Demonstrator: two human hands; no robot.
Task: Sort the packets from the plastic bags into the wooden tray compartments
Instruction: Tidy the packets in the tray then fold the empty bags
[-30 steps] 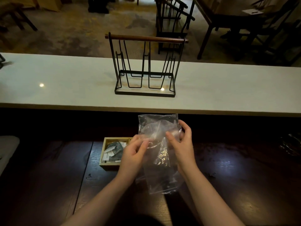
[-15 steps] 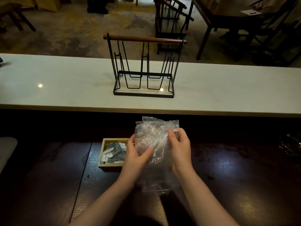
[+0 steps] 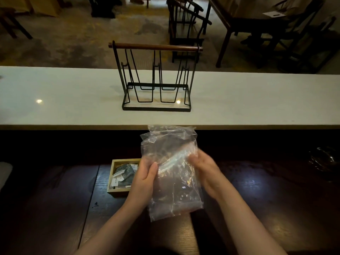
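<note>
I hold a clear plastic bag (image 3: 173, 183) upright above the dark wooden table. My left hand (image 3: 145, 177) grips its left edge with the thumb on the front. My right hand (image 3: 204, 168) presses against its right side, blurred by motion. The bag's contents are hard to make out. Behind my left hand sits the wooden tray (image 3: 117, 191); its visible left compartment holds several dark green and white packets (image 3: 124, 173). The rest of the tray is hidden by the bag and my hands.
A pale counter (image 3: 55, 100) runs across behind the table, with a black wire rack (image 3: 156, 78) with a wooden handle standing on it. Dark chairs and a table stand on the floor beyond. A dim shiny object (image 3: 322, 161) lies at the table's far right.
Both hands have slid down the bag from near its mouth to its middle. The bag's top now stands taller and looser above the fingers.
</note>
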